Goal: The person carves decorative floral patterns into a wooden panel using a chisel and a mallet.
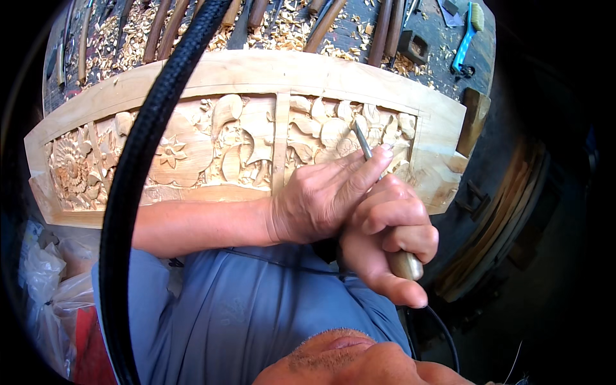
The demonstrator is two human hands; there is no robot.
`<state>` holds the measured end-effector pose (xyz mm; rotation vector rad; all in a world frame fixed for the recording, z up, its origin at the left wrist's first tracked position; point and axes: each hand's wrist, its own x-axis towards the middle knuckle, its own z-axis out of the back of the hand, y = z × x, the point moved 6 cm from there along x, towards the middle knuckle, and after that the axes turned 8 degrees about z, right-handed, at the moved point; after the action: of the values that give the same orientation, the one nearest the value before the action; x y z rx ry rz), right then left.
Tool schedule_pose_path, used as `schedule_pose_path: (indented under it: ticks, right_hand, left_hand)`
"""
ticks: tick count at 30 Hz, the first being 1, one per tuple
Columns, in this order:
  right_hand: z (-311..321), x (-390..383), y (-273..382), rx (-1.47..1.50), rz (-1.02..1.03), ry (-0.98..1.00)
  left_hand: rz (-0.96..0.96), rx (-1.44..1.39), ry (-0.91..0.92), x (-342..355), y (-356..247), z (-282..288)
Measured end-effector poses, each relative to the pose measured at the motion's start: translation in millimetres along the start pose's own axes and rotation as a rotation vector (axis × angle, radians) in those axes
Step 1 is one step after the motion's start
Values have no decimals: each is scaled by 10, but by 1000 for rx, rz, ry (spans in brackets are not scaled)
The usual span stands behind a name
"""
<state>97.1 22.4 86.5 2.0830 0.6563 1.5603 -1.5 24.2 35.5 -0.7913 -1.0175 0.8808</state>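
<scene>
A long pale wooden panel (244, 74) carved in relief with flowers, leaves and fruit lies across the bench in front of me. My right hand (390, 224) is wrapped around the handle of a carving chisel (361, 138), whose rounded wooden butt sticks out below the fingers. Farther up, my left hand (324, 196) rests over the panel, its fingers pressed against the metal shaft close to my right hand. The blade slants up and left, its tip at the leaf carving in the right-hand section. My left fingertips are partly hidden.
Several wooden-handled tools (324, 27) lie among shavings along the bench's far side. A blue brush (463, 45) and a small dark block (414, 47) are at the far right. A black cable (144, 135) crosses the view. Plastic bags (48, 282) sit lower left; curved boards (497, 224) stand right.
</scene>
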Motion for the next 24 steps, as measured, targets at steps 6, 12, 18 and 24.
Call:
schedule_pose_path:
  ticks: [6, 12, 18, 24]
  right_hand:
    - [3, 108, -162, 34, -69, -49]
    - [151, -41, -75, -12, -203, -39]
    - [-79, 996, -137, -117, -641, 207]
    - [13, 1135, -1331, 295, -934, -142]
  left_hand:
    - [37, 9, 31, 46, 37, -8]
    - [-39, 56, 33, 51, -24, -55]
    - [-108, 57, -52, 451, -172, 396]
    - [20, 166, -11, 963, 190, 618]
